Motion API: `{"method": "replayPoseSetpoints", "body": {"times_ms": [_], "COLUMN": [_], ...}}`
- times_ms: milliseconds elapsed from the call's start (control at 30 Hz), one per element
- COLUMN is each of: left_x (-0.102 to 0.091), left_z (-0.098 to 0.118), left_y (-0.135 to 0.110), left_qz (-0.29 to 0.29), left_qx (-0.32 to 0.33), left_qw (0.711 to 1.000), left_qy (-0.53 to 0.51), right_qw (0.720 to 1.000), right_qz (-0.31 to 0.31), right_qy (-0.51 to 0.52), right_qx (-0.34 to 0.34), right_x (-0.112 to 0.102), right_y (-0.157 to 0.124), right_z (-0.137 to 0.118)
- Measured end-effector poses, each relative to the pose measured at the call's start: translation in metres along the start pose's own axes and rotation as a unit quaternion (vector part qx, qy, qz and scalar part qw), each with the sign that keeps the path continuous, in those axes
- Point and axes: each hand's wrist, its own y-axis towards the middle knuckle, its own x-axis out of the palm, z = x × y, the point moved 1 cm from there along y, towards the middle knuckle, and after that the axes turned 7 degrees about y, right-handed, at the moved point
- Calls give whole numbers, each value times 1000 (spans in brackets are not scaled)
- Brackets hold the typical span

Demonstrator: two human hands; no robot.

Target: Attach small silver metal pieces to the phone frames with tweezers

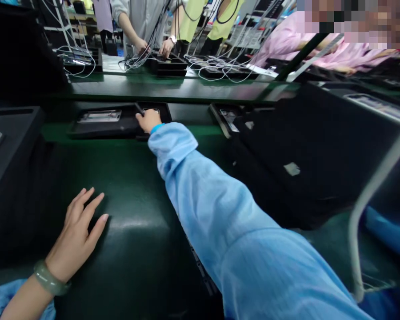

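My left hand [78, 229] is over the dark green work surface [126, 186], fingers stretched out and thumb apart, holding nothing. My right arm, in a blue sleeve, stretches far forward. At its end my right hand [150, 120] is closed at the right part of a shallow black tray [128, 124]. A short dark piece shows beside its thumb; whether this is a separate item or part of the tray I cannot tell. A flat silver-framed part [100, 116] lies in the tray's left part. Another one shows partly behind my right hand.
On the left stands a black foam tray [16, 129] with a flat device at its edge. Black foam sheets [303, 151] are piled on the right, near a pale bent tube [363, 213]. Across a raised ledge [126, 89], co-workers handle cables [136, 60] and black trays.
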Motion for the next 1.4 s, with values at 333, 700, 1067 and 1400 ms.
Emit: {"method": "replayPoseSetpoints", "body": {"times_ms": [333,700,1067,1400], "left_x": [9,-11,-17,-9], "left_z": [-7,-9,-20,75], "left_y": [0,0,4,20], "left_qz": [-11,31,114,-86], "left_qx": [50,7,21,239], "left_qw": [998,999,991,966], "left_qy": [28,-9,74,50], "right_qw": [983,959,811,723], "right_qz": [-102,-68,-234,9], "right_qy": [-109,-89,276,678], "right_qx": [-103,-259,-460,131], "right_x": [4,-56,-31,-6], "right_y": [-39,-138,-320,-244], "right_z": [62,45,34,116]}}
